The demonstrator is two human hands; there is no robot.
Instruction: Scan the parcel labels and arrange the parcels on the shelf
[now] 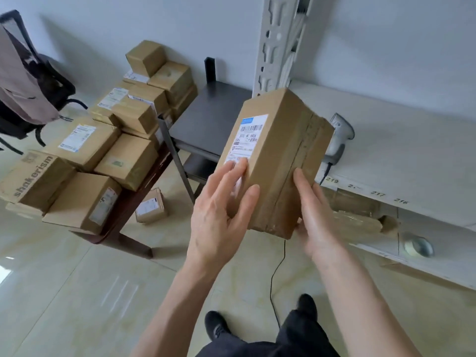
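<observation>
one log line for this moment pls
parcel: held up, label facing camera | left hand: fingers on label side | right hand: supporting taped side | scanner: on shelf

A person holds a brown cardboard parcel in both hands in front of a white shelf, the left hand spread with straight fingers over the lower end of its shipping label and the right hand flat against the taped side. A grey handheld scanner lies on the shelf just behind the parcel. To the left, a dark worktop carries a pile of labelled boxes, with one small box on the tiled floor beneath.
</observation>
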